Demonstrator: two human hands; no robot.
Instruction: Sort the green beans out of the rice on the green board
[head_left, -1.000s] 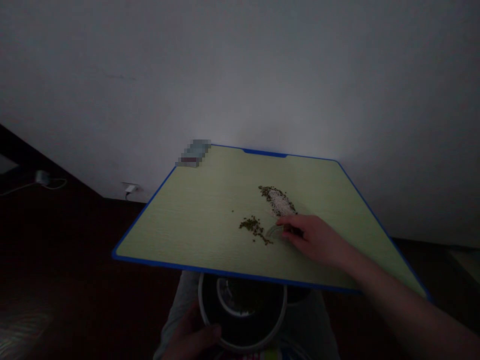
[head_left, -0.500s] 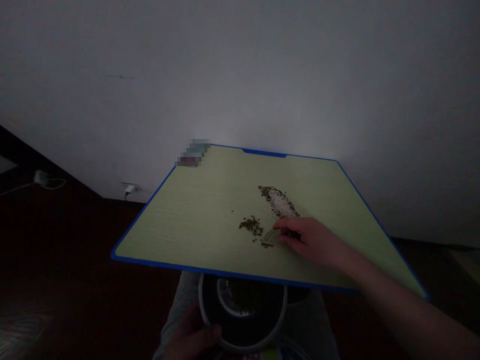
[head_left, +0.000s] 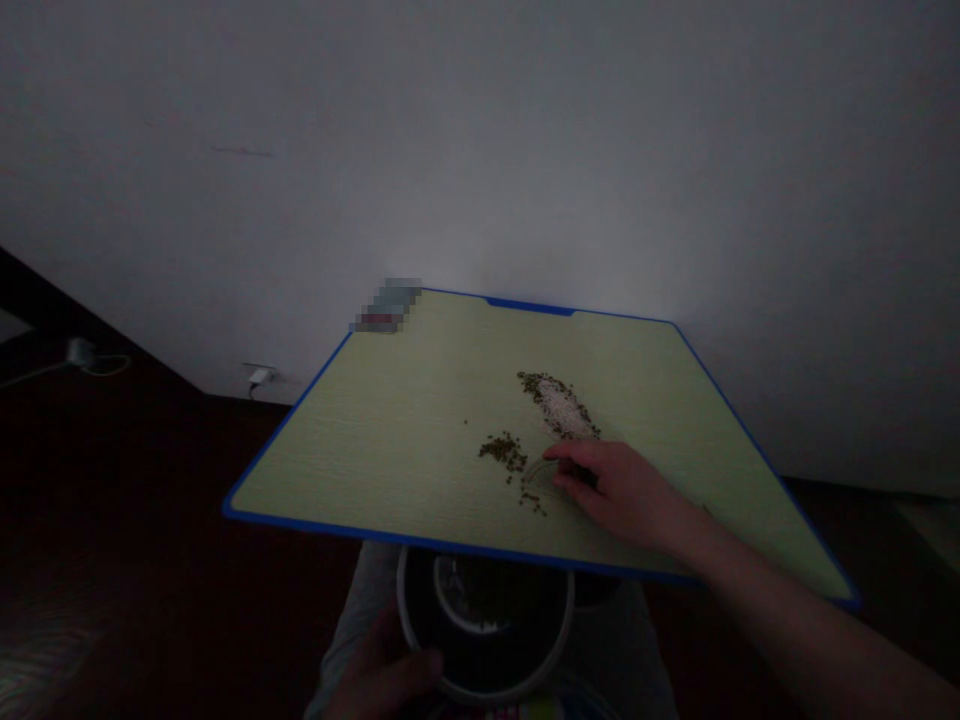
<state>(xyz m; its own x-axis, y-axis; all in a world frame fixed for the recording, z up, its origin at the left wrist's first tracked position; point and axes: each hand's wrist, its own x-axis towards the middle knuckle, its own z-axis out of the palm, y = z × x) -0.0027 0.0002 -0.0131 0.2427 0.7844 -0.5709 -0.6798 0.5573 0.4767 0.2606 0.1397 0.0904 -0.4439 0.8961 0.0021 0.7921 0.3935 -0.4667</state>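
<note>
From here I have the desk [head_left: 390,430] in front, and below its near edge the bowl [head_left: 525,668], likely stiff and best held by the rim, where my left hand [head_left: 390,672] is clamped. My right hand [head_left: 622,492], pinched around a clear piece [head_left: 538,467], is low over the desk beside the beans [head_left: 501,451] and white grains [head_left: 561,404]; I judge both light, hard and apt to roll.

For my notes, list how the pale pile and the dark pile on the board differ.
The pale pile is larger than the dark pile. The pale pile mixes whitish and dark grains; the dark pile shows only dark ones. The dark pile lies nearer the bowl than the pale pile. Both lie on the board.
</note>
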